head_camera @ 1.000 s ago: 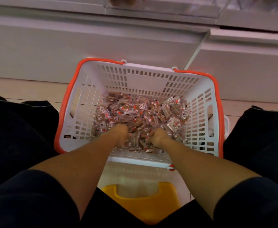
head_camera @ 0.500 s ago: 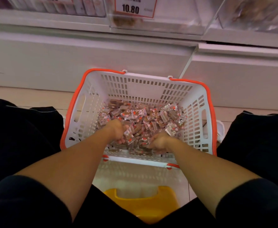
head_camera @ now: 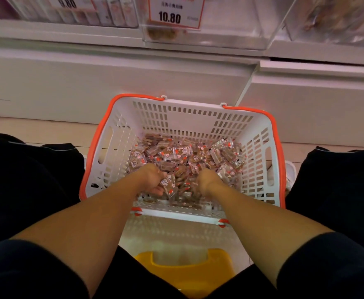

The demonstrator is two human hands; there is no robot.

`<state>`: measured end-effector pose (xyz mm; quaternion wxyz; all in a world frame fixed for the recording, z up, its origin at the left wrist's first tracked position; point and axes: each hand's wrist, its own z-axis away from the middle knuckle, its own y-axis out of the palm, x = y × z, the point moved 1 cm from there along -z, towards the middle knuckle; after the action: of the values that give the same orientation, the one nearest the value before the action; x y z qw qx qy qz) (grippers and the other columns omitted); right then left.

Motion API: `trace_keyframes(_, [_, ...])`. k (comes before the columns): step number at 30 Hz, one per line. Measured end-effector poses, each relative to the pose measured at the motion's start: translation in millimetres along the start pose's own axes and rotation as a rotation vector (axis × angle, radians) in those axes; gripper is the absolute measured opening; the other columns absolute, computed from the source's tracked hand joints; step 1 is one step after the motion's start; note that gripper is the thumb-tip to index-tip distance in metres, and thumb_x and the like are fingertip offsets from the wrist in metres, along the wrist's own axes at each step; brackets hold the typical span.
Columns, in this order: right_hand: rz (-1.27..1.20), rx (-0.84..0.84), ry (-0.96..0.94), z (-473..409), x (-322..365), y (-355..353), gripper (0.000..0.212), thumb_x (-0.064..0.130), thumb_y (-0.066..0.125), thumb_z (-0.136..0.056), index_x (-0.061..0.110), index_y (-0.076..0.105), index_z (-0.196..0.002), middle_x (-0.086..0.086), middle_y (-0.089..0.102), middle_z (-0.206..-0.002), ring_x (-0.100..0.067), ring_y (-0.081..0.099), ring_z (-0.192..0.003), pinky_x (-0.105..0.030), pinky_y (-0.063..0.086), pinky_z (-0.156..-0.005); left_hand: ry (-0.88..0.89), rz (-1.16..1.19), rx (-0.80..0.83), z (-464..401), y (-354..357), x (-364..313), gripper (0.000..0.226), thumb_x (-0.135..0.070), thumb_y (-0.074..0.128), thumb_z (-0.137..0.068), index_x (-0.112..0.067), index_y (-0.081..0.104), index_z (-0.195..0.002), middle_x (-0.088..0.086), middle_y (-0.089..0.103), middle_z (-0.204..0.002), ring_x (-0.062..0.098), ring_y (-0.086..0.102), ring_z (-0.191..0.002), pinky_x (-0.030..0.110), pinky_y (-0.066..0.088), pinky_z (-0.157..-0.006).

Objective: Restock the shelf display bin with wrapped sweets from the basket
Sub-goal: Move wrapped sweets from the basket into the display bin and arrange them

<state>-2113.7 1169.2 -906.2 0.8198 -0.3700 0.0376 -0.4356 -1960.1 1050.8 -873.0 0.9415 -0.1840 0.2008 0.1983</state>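
Both hands lifted slightly; left hand [head_camera: 153, 180] fingers curled gripping sweets [head_camera: 187, 156]; right hand [head_camera: 209, 180] fingers buried, unclear.

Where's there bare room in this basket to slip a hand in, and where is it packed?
Free: the strip of basket floor along its left wall, beside the wrapped sweets, looks bare. Crowded: the middle and right, heaped with sweets up to the right wall, and the near edge, where the left hand and right hand dig into the pile.
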Motion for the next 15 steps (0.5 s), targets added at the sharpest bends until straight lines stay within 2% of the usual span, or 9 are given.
trace_keyframes(2, [0.079,-0.002,-0.033,3.0,3.4,-19.6,0.016,0.001,0.065,-0.090,0.007,0.058,-0.077,-0.007,0.061,-0.083,-0.020,0.061,-0.074,-0.030,0.056,-0.067,0.029,0.102,-0.041,-1.6,-3.9,-6.7,0.034,-0.020,0.054,-0.099,0.006,0.054,-0.121,0.026,0.063,-0.101,0.022,0.068,-0.059,0.025,0.055,-0.045])
trace_keyframes(4, [0.098,0.052,-0.061,11.1,6.5,-46.0,0.012,0.001,0.071,-0.086,0.004,0.061,-0.078,-0.008,0.063,-0.079,-0.020,0.062,-0.068,-0.029,0.054,-0.059,0.080,0.223,-0.073,-1.4,-7.1,-15.4,0.035,-0.021,0.054,-0.100,0.005,0.056,-0.122,0.028,0.060,-0.113,0.020,0.066,-0.056,0.025,0.055,-0.044])
trace_keyframes(6, [-0.053,0.087,-0.104,23.3,7.9,-78.6,0.009,0.004,0.072,-0.087,-0.002,0.067,-0.091,-0.015,0.069,-0.082,-0.025,0.069,-0.068,-0.035,0.060,-0.064,0.141,0.335,-0.088,-0.5,-8.3,-25.4,0.030,-0.020,0.056,-0.099,0.003,0.058,-0.117,0.026,0.058,-0.115,0.019,0.064,-0.055,0.024,0.054,-0.044])
trace_keyframes(8, [-0.232,0.107,-0.169,40.2,11.5,-114.8,0.008,0.005,0.069,-0.090,-0.001,0.065,-0.094,-0.010,0.066,-0.070,-0.023,0.068,-0.061,-0.034,0.060,-0.058,0.216,0.425,-0.093,5.2,-11.0,-39.6,0.022,-0.021,0.057,-0.098,0.000,0.059,-0.105,0.021,0.058,-0.112,0.016,0.065,-0.053,0.022,0.052,-0.044])
trace_keyframes(9, [-0.302,0.121,-0.215,50.8,15.1,-134.7,0.005,0.004,0.067,-0.091,0.001,0.064,-0.095,-0.006,0.064,-0.066,-0.022,0.067,-0.060,-0.033,0.060,-0.056,0.262,0.484,-0.075,9.3,-14.0,-49.5,0.021,-0.020,0.056,-0.099,0.000,0.059,-0.105,0.019,0.060,-0.112,0.016,0.067,-0.054,0.021,0.052,-0.045])
trace_keyframes(12, [-0.452,0.124,-0.384,85.7,33.2,-190.2,0.002,0.005,0.061,-0.095,0.007,0.061,-0.096,-0.010,0.058,-0.074,-0.018,0.064,-0.066,-0.027,0.057,-0.052,0.358,0.676,0.097,32.1,-29.8,-89.4,0.024,-0.015,0.050,-0.101,0.001,0.059,-0.117,0.017,0.063,-0.122,0.018,0.073,-0.073,0.024,0.058,-0.058])
trace_keyframes(15, [-0.708,-0.012,-0.515,121.1,48.3,-229.8,0.006,0.006,0.055,-0.099,0.010,0.059,-0.100,-0.008,0.063,-0.077,-0.011,0.066,-0.066,-0.035,0.061,-0.064,0.421,0.807,0.432,82.2,-48.1,-139.9,0.024,-0.006,0.046,-0.098,0.000,0.063,-0.114,0.021,0.069,-0.114,0.023,0.074,-0.083,0.026,0.060,-0.065])
